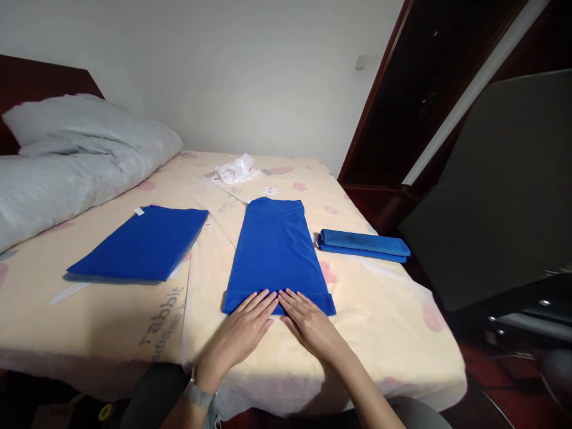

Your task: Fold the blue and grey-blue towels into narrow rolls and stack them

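A blue towel (277, 250) lies lengthwise on the bed in front of me, with its near end folded over into a narrow band. My left hand (245, 328) rests flat on the left part of that band, fingers stretched out. Beside it, my right hand (308, 322) presses flat on the band's middle and right, fingers extended, the two hands' fingertips almost meeting. To the left lies a flat stack of blue towels (143, 244) with a white tag at its far edge. On the right sit rolled or folded blue towels (364, 245) in a narrow bundle.
The bed (393, 322) has a cream sheet with printed patterns. A crumpled white plastic bag (236, 170) lies near the wall. A grey quilt (89, 155) is heaped at the far left. A dark doorway and a dark grey panel (500, 190) stand at the right.
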A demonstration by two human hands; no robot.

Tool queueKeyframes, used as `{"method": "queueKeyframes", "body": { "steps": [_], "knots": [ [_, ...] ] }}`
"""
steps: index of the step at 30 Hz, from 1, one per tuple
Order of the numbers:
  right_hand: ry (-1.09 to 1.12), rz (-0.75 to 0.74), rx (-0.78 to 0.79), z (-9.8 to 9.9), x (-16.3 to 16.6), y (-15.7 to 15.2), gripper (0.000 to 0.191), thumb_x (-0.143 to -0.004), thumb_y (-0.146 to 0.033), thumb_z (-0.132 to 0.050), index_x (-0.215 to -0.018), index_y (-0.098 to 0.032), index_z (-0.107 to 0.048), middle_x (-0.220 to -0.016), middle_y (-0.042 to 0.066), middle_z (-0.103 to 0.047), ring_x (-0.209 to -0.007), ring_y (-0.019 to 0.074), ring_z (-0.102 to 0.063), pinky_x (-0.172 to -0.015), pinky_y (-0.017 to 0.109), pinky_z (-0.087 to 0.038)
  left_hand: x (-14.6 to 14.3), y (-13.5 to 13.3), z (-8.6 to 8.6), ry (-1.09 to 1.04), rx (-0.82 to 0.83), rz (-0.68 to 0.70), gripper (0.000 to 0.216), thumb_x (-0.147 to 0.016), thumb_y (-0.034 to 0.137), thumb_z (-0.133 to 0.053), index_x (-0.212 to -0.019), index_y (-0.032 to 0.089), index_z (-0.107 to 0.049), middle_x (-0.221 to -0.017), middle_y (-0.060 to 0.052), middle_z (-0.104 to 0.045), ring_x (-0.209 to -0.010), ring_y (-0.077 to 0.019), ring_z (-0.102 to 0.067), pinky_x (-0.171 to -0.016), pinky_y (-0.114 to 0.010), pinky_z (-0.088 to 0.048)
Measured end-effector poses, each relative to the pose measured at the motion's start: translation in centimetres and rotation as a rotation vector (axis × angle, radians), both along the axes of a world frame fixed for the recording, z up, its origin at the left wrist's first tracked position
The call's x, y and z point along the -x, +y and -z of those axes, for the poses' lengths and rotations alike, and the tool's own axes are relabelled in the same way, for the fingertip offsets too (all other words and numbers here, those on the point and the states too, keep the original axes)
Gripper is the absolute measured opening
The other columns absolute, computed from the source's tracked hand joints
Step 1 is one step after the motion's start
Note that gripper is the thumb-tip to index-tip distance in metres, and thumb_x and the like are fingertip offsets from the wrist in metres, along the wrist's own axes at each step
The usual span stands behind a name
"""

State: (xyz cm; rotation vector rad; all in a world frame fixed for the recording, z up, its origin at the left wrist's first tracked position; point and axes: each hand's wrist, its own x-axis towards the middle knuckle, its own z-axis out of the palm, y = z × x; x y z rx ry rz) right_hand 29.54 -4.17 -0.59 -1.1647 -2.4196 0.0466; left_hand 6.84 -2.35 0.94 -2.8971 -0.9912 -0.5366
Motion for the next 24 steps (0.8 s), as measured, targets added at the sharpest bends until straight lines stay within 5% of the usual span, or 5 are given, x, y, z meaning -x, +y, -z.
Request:
{"method": "queueKeyframes", "body": {
  "steps": [15, 24],
  "knots": [
    [0.005, 0.172, 0.17, 0.5, -8.3, -1.2, 0.048, -0.103, -0.029, -0.047, -0.151, -0.025, -0.04, -0.152, 0.006, -0.043, -0.14, 0.0246, -0.042, -0.116, 0.049, -0.04, 6.6, 1.6, 1.2, 0.039, 0.148, -0.079, 0.051, -0.104, 0.026, -0.041, -0.154, 0.032, -0.03, -0.157, -0.001, -0.038, -0.145, -0.0185, -0.035, -0.119, -0.041, -0.035],
    [0.124, 0.219, 0.212, -0.3, -8.9, -1.5, 0.055, -0.091, -0.017, -0.05, -0.145, -0.025, -0.051, -0.148, 0.004, -0.049, -0.135, 0.0266, -0.049, -0.113, 0.046, -0.044, 7.4, 1.7, 0.5, -0.156, 0.221, -0.15, 0.054, -0.092, 0.015, -0.05, -0.143, 0.031, -0.051, -0.145, 0.002, -0.055, -0.135, -0.0197, -0.05, -0.116, -0.038, -0.041]
  ]
}}
